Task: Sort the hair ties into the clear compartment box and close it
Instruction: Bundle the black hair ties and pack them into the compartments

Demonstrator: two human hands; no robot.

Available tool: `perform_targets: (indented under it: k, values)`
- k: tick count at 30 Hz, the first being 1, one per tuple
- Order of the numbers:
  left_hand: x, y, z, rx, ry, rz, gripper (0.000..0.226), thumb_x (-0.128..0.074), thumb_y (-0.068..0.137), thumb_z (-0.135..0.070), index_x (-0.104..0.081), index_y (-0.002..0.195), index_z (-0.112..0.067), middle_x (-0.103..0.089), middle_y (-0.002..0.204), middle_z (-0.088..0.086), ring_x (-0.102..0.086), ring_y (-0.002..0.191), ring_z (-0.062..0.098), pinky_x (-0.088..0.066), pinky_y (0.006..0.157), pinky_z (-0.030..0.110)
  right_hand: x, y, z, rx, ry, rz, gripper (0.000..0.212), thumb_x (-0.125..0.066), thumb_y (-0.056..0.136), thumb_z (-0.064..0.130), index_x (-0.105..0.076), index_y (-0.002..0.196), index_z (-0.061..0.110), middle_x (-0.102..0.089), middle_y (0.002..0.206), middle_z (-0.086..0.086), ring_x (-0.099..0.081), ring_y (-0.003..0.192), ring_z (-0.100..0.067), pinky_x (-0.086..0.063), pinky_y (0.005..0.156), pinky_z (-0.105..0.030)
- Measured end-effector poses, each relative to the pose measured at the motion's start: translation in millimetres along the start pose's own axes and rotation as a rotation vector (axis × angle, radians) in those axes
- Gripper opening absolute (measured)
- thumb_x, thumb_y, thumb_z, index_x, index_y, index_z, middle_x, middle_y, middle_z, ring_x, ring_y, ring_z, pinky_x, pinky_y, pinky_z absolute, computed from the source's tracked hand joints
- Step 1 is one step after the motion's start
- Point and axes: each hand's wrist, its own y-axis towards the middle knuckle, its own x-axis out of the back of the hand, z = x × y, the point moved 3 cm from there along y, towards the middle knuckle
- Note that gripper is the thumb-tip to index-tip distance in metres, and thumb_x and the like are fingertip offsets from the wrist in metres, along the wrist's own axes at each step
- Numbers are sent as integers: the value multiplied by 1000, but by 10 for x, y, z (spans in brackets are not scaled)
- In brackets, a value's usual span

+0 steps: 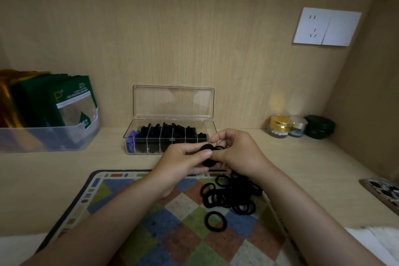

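Before one open clear box, left hand, right hand, both pinching bunched hair ties

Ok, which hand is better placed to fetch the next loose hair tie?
Likely the right hand: the pile of black hair ties lies beneath its wrist on the mat, while the left hand holds the gathered stack.

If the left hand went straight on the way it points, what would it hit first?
Most likely the right hand, directly ahead; both hands pinch a bunch of black elastic hair ties. The clear plastic compartment box lies beyond, though depth is unclear.
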Motion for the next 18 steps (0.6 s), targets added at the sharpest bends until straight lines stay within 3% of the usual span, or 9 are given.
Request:
perform_targets:
  k: [6, 10, 14, 18]
  values:
    - [33, -7, -14, 16, -25, 70, 24, -64, 93, -10, -72, 115, -10, -75, 112, 5, -72, 104, 17, -60, 81, 31, 40, -54, 62, 26, 127, 138, 35, -76, 81, -3, -63, 112, 7, -63, 66, 0, -60, 45, -9, -49, 43, -22]
    - [53, -2, -16, -11, -28, 34, 24, -62, 94, -10, -72, 116, -10, -76, 110, 4, -72, 103, 16, -61, 80, 33, 90, -37, 24, -68, 349, 204, 27, -71, 85, -3, -68, 111, 2, -70, 79, -10, -69, 61, -15, -59, 56, -23]
    - [103, 22, -11, -9, -21, -66, 24, -63, 95, -10, -72, 117, -8, -76, 110, 4, -73, 99, 16, -62, 78, 33, 111, -19, -6, -103, 344, 58, 10, -69, 90, 6, -75, 97, 4, -75, 80, -12, -69, 65, -14, -57, 54, -24]
    - [150, 51, 23, 5, 30, -169, 22, -66, 93, -11, -73, 113, -11, -75, 110, 7, -75, 93, 18, -62, 72, 27, 145, -32, 33, -40, 248, -67, 8, -73, 88, 15, -78, 93, 13, -77, 79, -1, -61, 61, -9, -42, 51, -23]
